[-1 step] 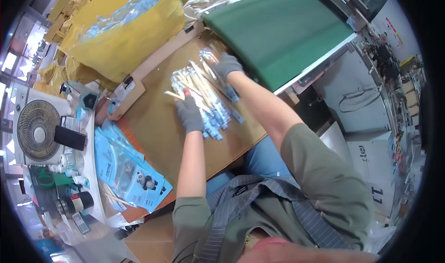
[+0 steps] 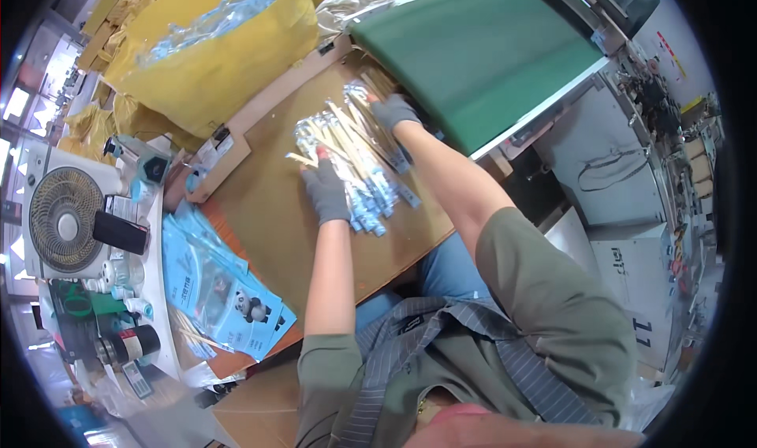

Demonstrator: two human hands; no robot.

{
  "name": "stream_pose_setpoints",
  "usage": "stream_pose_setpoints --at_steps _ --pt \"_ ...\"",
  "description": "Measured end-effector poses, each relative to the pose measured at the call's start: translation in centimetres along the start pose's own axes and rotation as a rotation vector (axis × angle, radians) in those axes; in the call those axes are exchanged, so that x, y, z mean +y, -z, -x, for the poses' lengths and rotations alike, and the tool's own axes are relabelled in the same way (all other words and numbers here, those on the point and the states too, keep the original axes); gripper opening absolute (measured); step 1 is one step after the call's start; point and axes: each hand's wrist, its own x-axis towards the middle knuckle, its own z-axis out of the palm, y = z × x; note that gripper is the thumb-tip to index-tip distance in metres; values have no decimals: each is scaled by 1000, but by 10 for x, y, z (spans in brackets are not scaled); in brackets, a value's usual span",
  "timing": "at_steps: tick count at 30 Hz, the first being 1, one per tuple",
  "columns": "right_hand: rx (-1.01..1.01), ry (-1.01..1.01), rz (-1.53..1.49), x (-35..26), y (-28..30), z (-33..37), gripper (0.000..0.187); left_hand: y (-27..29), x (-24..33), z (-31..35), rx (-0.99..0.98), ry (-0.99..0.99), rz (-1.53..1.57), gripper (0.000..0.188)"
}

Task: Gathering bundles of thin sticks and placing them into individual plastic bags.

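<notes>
The loose pile of sleeved sticks point(image 2: 352, 154) lies between your hands: left hand point(image 2: 325, 189) along its left edge, right hand point(image 2: 394, 113) against its far right. Whether either pinches any, I can't tell. They're probably light and stiff, the sleeves slippery — best cupped mid-length from both sides.
</notes>
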Motion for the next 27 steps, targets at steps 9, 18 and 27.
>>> stream_pose_setpoints --at_steps 9,18,27 --pt "-675 38 -703 -33 -79 58 60 44 -32 -54 -269 289 309 53" --pt "-694 690 -951 -92 -18 147 92 110 71 27 -499 -327 228 73" --pt "-589 470 -715 -85 -17 231 79 134 35 63 -738 -356 -99 76"
